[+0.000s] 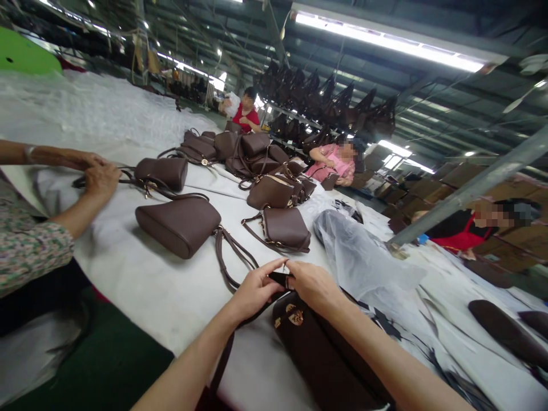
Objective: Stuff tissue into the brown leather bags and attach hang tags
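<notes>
A dark brown handbag [325,357] with a gold clasp lies on the white-covered table right in front of me. Above the clasp, my left hand [259,288] pinches the bag's dark strap [279,278]. From the other side my right hand [314,283] grips the same strap, its fingertips meeting those of the left. What the fingertips do at the strap is partly hidden. Just beyond my hands sit two more brown handbags, one [177,225] to the left with its strap trailing toward me, the other [286,228] straight ahead.
Crumpled clear plastic [363,251] lies right of centre. Farther back is a pile of brown handbags [252,151]. At left, a co-worker's hands [100,177] hold a bag's strap. Other people sit around the table [124,285]. A metal post [471,188] slants at right.
</notes>
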`<state>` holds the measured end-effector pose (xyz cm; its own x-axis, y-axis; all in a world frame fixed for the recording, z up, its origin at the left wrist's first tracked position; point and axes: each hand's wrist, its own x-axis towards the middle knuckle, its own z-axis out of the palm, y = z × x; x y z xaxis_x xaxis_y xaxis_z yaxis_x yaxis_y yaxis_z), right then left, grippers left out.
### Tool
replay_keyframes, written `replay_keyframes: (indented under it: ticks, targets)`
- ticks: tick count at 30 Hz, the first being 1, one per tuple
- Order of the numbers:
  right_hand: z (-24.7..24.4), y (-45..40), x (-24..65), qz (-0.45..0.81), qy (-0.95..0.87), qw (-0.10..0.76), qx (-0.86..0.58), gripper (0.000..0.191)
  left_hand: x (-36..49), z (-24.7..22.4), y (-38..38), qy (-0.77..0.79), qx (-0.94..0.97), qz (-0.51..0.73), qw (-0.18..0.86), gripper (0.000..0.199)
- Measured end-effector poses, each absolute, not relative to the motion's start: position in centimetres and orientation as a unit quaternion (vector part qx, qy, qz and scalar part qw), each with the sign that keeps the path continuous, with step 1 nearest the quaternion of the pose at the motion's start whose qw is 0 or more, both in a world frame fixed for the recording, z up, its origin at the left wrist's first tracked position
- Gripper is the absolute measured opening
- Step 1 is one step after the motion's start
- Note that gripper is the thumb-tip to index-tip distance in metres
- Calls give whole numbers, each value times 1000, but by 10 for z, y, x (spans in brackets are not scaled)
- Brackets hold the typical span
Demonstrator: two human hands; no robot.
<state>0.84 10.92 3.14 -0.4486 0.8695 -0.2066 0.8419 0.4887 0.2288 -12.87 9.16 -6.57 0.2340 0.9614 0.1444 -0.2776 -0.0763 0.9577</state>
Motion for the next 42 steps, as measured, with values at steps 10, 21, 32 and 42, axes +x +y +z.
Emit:
replay_keyframes:
  ticks: [10, 21, 32, 42]
  targets:
    - [33, 74, 58, 119, 819, 11, 562, 20, -193, -67, 28, 585, 708, 184, 351, 14]
    - [12, 51, 68, 258, 852, -72, 451, 20, -181, -87, 22, 564, 764, 241, 198, 26]
    - [-46, 8, 84, 282, 879, -154, 353, 43, -233, -45, 5, 434, 603, 205, 638, 22]
    - [-24, -84, 5, -556, 641, -418, 323, 61, -174, 13, -38, 305, 567, 311, 699, 62]
